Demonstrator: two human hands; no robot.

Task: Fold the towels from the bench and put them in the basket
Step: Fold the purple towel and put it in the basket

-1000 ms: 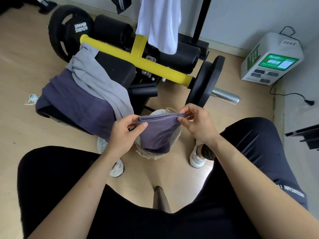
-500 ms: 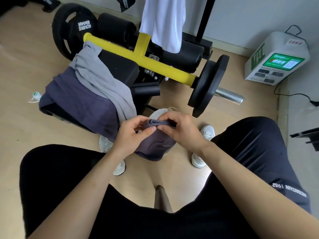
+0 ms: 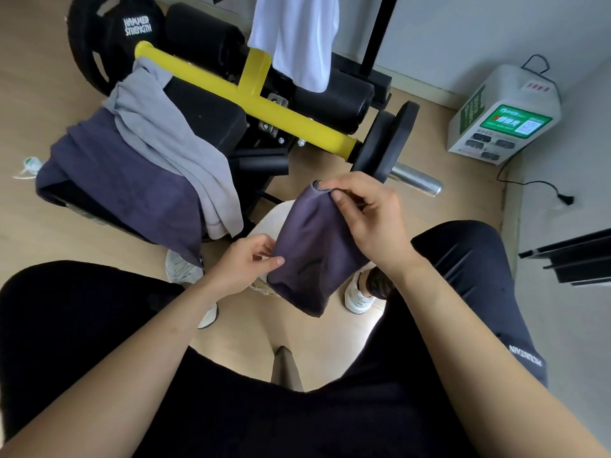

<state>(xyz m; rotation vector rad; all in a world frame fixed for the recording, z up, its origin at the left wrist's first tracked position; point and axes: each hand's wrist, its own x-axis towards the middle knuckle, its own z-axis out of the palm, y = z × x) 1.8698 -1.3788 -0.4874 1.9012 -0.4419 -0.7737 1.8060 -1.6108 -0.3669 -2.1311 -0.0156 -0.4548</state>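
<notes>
Over the basket (image 3: 264, 223) | folded towel (image 3: 314, 252) hangs lengthwise down | right hand (image 3: 370, 223) pinches top, left hand (image 3: 244, 262) pinches side edge

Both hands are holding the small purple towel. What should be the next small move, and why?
Probably lower the purple towel straight down into the basket. It looks folded small already. The right hand pinches its top corner and the left hand pinches its side edge, so both have control of it. The basket stands directly below the towel.
</notes>
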